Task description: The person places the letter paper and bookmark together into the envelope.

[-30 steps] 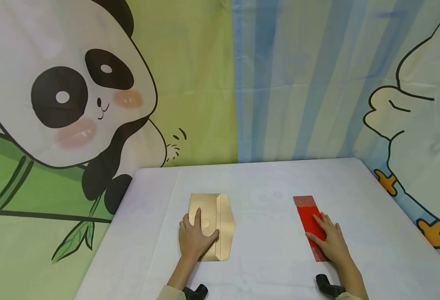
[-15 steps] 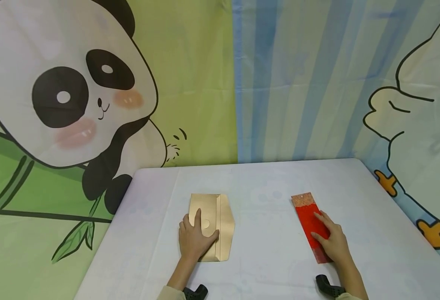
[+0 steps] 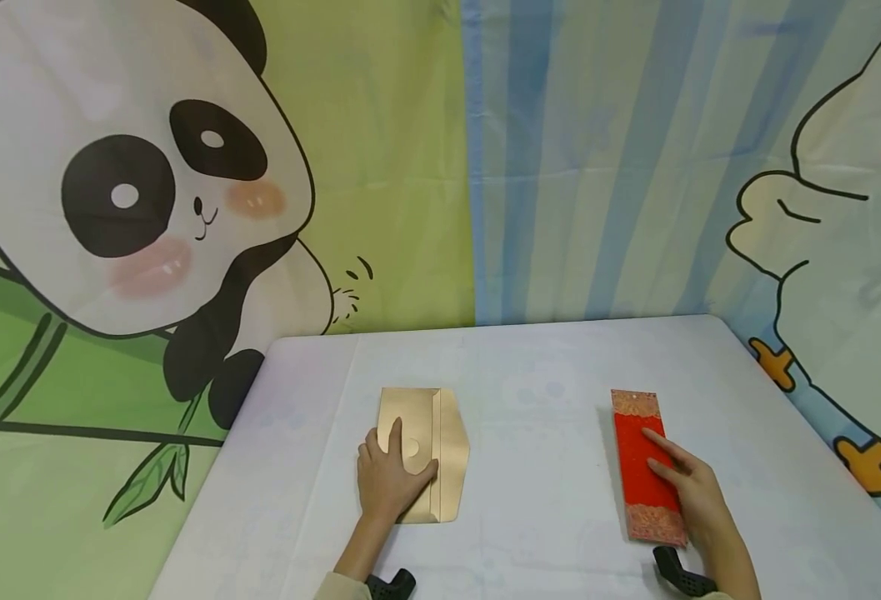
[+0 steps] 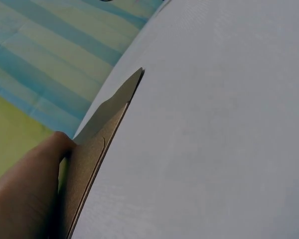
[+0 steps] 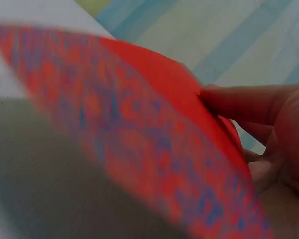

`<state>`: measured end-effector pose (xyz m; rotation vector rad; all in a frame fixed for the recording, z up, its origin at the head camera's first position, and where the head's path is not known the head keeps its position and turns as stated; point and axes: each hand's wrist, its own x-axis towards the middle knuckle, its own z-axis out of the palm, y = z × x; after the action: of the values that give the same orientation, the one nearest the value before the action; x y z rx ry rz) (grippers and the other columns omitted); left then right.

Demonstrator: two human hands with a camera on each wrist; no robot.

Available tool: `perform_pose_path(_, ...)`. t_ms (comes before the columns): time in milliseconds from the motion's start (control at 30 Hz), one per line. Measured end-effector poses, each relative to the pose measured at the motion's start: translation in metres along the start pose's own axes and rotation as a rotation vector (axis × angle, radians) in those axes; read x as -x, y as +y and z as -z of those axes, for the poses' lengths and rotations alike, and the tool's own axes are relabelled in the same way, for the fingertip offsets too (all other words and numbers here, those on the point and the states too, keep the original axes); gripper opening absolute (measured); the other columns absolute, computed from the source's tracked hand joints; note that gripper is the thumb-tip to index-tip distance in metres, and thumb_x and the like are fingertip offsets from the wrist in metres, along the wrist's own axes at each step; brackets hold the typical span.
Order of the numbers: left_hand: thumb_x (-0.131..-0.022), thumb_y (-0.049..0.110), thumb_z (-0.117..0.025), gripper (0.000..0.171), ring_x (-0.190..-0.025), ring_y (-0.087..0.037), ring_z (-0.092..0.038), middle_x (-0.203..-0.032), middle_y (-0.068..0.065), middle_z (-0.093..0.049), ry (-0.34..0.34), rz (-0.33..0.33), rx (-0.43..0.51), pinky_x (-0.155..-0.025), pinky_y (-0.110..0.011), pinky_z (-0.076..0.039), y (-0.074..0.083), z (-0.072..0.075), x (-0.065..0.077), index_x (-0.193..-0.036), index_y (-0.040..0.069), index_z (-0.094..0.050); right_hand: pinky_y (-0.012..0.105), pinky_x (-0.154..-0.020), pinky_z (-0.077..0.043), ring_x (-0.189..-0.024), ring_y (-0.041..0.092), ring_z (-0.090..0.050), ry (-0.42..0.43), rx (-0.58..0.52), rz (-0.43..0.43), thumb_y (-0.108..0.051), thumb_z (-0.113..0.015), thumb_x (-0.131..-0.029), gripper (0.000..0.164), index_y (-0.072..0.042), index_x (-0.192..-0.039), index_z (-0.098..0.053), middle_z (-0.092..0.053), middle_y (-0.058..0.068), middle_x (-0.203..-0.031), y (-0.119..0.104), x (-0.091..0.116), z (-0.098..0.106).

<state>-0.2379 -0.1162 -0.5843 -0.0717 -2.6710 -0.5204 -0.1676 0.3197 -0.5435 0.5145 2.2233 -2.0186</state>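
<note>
A gold paper envelope (image 3: 453, 454) with its flap opened out to the right lies on the white table. My left hand (image 3: 393, 479) rests on it, thumb and fingers spread; the left wrist view has the thumb (image 4: 32, 179) along the envelope's edge. Farther right, my right hand (image 3: 703, 500) pinches a long red envelope (image 3: 638, 462) with patterned ends by its right side. A shadow falls on the table beside it, and it is tilted up. In the right wrist view, the thumb (image 5: 249, 102) presses its red face, and its patterned end (image 5: 124, 134) bows across the view.
The white-covered table (image 3: 530, 500) runs back to a printed cloth backdrop (image 3: 560, 167) with a panda (image 3: 252, 283) at left and a white cartoon figure at right. A black wrist mount (image 3: 395, 585) sits at my left wrist, another mount (image 3: 678, 573) at my right.
My right hand has lifted the red envelope off the table and shifted it right and toward me, turning it more upright in view. The left hand and gold envelope have stayed put.
</note>
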Motion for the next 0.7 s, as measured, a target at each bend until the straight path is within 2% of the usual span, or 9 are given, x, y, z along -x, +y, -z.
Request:
perform_pose_path(167, -0.060, 0.066, -0.065, 0.094, -0.089, -0.033, -0.040, -0.123, -0.025, -0.039, 0.004, -0.005, 0.004, -0.069, -0.040, -0.037, 0.000, 0.001, 0.000, -0.137, 0.015, -0.045, 0.055, -0.104, -0.017, -0.135, 0.039, -0.013, -0.043, 0.113, 0.054, -0.039, -0.064, -0.084, 0.061, -0.015, -0.137, -0.046, -0.017, 0.019, -0.150, -0.002, -0.004, -0.005)
perform_pose_path(300, -0.060, 0.065, -0.066, 0.095, -0.089, -0.034, -0.041, -0.123, -0.025, -0.038, 0.003, -0.002, 0.015, -0.070, -0.041, -0.037, 0.000, 0.001, -0.001, -0.137, 0.015, -0.044, 0.059, -0.102, -0.013, -0.134, 0.039, -0.014, -0.047, 0.158, 0.109, -0.037, -0.068, -0.081, 0.060, -0.010, -0.132, -0.051, -0.028, 0.021, -0.146, -0.008, -0.008, -0.027)
perform_pose_path(367, -0.060, 0.065, -0.066, 0.095, -0.090, -0.034, -0.040, -0.123, -0.025, -0.038, 0.002, 0.002, 0.019, -0.070, -0.042, -0.037, 0.000, 0.001, -0.001, -0.138, 0.015, -0.044, 0.057, -0.103, -0.017, -0.134, 0.037, -0.019, -0.045, 0.134, 0.137, -0.034, -0.069, -0.081, 0.059, -0.008, -0.131, -0.052, -0.032, 0.020, -0.144, -0.012, -0.010, -0.044)
perform_pose_path(467, -0.060, 0.065, -0.065, 0.095, -0.090, -0.033, -0.040, -0.123, -0.024, -0.038, 0.006, 0.001, 0.019, -0.070, -0.042, -0.037, 0.000, 0.001, 0.000, -0.138, 0.015, -0.043, 0.043, -0.102, -0.028, -0.128, 0.026, -0.033, -0.013, 0.094, 0.183, -0.031, -0.072, -0.079, 0.055, -0.008, -0.127, -0.057, -0.043, 0.015, -0.138, -0.020, -0.014, -0.078)
perform_pose_path(600, -0.060, 0.067, -0.063, 0.096, -0.088, -0.033, -0.041, -0.123, -0.024, -0.039, 0.011, -0.006, 0.011, -0.070, -0.041, -0.037, 0.000, 0.000, 0.001, -0.138, 0.014, -0.043, 0.023, -0.084, -0.044, -0.103, 0.012, -0.056, -0.020, -0.034, 0.238, -0.017, -0.075, -0.076, 0.048, -0.004, -0.121, -0.062, -0.057, 0.015, -0.122, -0.027, -0.021, -0.131)
perform_pose_path(700, -0.060, 0.068, -0.063, 0.096, -0.089, -0.033, -0.041, -0.124, -0.025, -0.039, 0.003, -0.004, 0.010, -0.071, -0.041, -0.037, -0.001, 0.000, 0.000, -0.138, 0.014, -0.043, 0.020, -0.072, -0.049, -0.088, 0.011, -0.063, -0.066, -0.108, 0.275, -0.009, -0.075, -0.075, 0.044, 0.000, -0.117, -0.063, -0.061, 0.020, -0.114, -0.029, -0.027, -0.169)
